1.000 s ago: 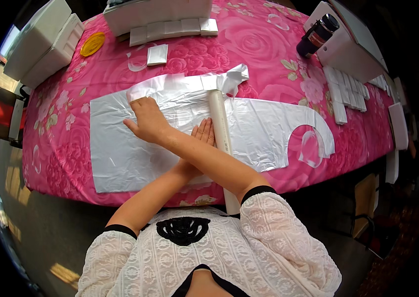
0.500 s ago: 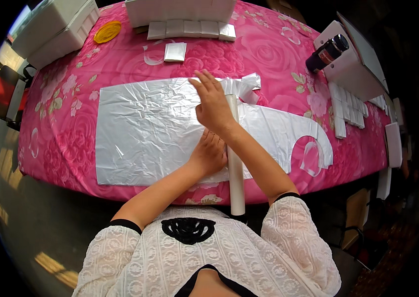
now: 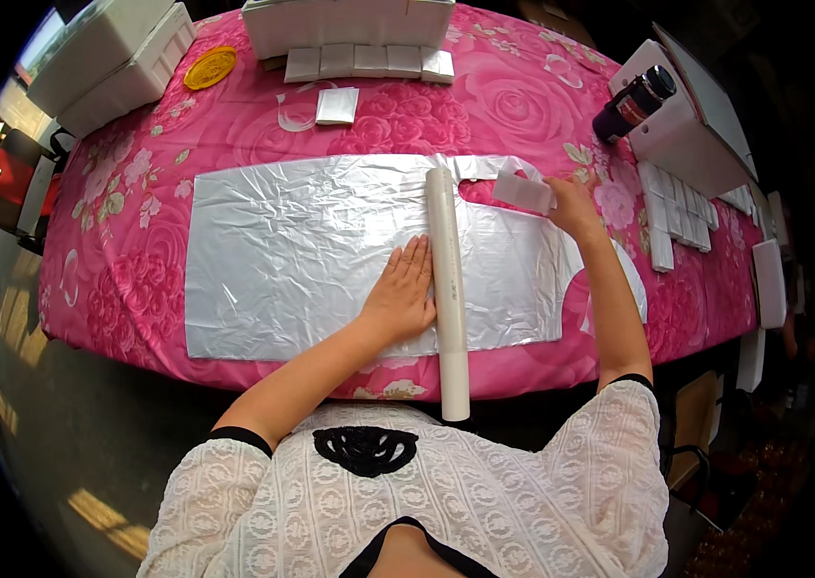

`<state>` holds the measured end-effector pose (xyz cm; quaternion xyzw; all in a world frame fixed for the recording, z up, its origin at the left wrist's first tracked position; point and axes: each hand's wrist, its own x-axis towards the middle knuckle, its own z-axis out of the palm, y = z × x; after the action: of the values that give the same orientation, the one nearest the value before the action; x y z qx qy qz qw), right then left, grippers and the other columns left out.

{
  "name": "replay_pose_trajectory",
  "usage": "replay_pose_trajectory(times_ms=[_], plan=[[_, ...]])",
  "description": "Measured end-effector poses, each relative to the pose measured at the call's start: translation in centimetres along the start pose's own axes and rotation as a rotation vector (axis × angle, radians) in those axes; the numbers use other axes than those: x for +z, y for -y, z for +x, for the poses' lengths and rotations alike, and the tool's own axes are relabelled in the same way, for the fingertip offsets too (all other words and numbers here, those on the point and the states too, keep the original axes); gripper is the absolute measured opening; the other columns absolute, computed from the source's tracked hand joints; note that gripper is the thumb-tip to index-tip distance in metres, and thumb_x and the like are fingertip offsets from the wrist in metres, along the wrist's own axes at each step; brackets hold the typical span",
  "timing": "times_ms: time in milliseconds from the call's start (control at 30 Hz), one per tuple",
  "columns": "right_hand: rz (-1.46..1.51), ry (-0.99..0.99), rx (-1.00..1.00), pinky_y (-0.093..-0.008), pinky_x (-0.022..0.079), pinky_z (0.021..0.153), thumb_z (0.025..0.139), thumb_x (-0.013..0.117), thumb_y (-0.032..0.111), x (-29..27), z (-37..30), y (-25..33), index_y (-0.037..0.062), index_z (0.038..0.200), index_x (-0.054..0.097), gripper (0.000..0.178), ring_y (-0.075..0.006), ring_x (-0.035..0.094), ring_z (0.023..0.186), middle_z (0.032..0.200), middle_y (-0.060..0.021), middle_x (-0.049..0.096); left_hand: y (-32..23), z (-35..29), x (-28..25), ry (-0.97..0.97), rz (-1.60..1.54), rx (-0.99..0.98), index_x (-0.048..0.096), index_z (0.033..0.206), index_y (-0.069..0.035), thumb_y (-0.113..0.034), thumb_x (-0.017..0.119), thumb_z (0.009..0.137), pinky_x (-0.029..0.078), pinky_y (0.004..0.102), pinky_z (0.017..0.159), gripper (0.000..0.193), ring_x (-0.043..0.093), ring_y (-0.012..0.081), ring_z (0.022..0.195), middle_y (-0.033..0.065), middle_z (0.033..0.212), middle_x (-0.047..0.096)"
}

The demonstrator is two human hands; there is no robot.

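A wide silvery-white plastic vest-style bag point(image 3: 282, 255) lies flat and wrinkled on the table, its handle end to the right. Across it rests a long pale tube point(image 3: 449, 289), whose near end sticks out over the table edge. My left hand point(image 3: 405, 289) is open, palm down on the bag with fingers stretched out, just left of the tube. My right hand point(image 3: 576, 204) closes on the bag's far handle point(image 3: 523, 192) and lifts its whitish end a little. The near handle loop point(image 3: 631, 279) lies at the right, partly behind my right forearm.
A pink floral cloth point(image 3: 128, 260) covers the table. Along the back stand white foam boxes point(image 3: 349, 24), a row of small silvery packets, a single folded packet point(image 3: 337, 106) and a yellow dish point(image 3: 209, 67). To the right are a dark flask point(image 3: 633, 104) and white bundles point(image 3: 679, 214).
My right hand has swung from above the left hand to the far right, drawing the bag's far handle out with it. My left hand has flattened on the bag; the tube shifted slightly left.
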<state>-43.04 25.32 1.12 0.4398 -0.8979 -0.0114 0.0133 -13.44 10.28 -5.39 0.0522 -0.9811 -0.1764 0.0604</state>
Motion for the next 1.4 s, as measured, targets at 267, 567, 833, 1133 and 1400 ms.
replay_pose_trajectory(times_ms=[267, 567, 833, 1133, 1400], plan=[[0.271, -0.208, -0.406, -0.0423, 0.025, 0.105, 0.077, 0.061, 0.016, -0.6, -8.4, 7.1, 0.0045, 0.127, 0.042, 0.054, -0.0292, 0.036, 0.123, 0.129, -0.0121, 0.043, 0.1, -0.3, 0.1, -0.042, -0.036, -0.028, 0.011, 0.135, 0.012, -0.031, 0.041, 0.081, 0.007, 0.0415, 0.111, 0.075, 0.008, 0.0342, 0.136, 0.0264, 0.143, 0.011], [0.478, 0.064, -0.753, -0.0437, 0.017, 0.109, 0.087, 0.042, 0.042, 0.7, -11.0, 17.4, 0.0038, 0.132, 0.038, 0.059, -0.0307, 0.02, 0.133, 0.141, -0.0145, 0.029, 3.6, -6.1, -5.4, -0.281, -0.346, 0.048, 0.004, 0.139, 0.005, -0.011, 0.052, 0.079, 0.01, 0.0418, 0.109, 0.079, 0.009, 0.0372, 0.135, 0.0213, 0.145, 0.013], [1.045, 0.5, -1.125, -0.0406, 0.04, 0.093, 0.089, 0.048, 0.035, -4.4, -9.2, 31.4, -0.0004, 0.112, 0.057, 0.043, -0.0318, 0.049, 0.113, 0.112, -0.0201, 0.057, 9.5, -18.2, -9.5, -0.33, -0.444, -0.421, 0.013, 0.138, 0.005, -0.024, 0.039, 0.09, 0.015, 0.0394, 0.108, 0.061, 0.018, 0.033, 0.132, 0.0197, 0.143, 0.019], [0.464, -0.006, -1.112, -0.0444, 0.019, 0.107, 0.087, 0.044, 0.042, 1.8, -1.6, 36.9, 0.0069, 0.133, 0.036, 0.059, -0.0311, 0.026, 0.131, 0.139, -0.0134, 0.033, 7.2, -26.8, -10.8, -0.362, -0.43, -0.57, 0.017, 0.136, 0.007, -0.016, 0.048, 0.085, 0.02, 0.0409, 0.106, 0.064, 0.028, 0.0355, 0.127, 0.0242, 0.138, 0.026], [0.437, 0.218, -1.043, -0.0455, 0.016, 0.108, 0.084, 0.05, 0.033, 0.5, -0.8, 49.4, 0.006, 0.127, 0.044, 0.051, -0.0318, 0.025, 0.13, 0.136, -0.013, 0.035, 6.9, -28.1, -10.8, -0.312, -0.437, -0.957, 0.039, 0.12, 0.004, -0.012, 0.074, 0.062, 0.041, 0.0381, 0.086, 0.07, 0.05, 0.0321, 0.098, 0.0189, 0.107, 0.049]])
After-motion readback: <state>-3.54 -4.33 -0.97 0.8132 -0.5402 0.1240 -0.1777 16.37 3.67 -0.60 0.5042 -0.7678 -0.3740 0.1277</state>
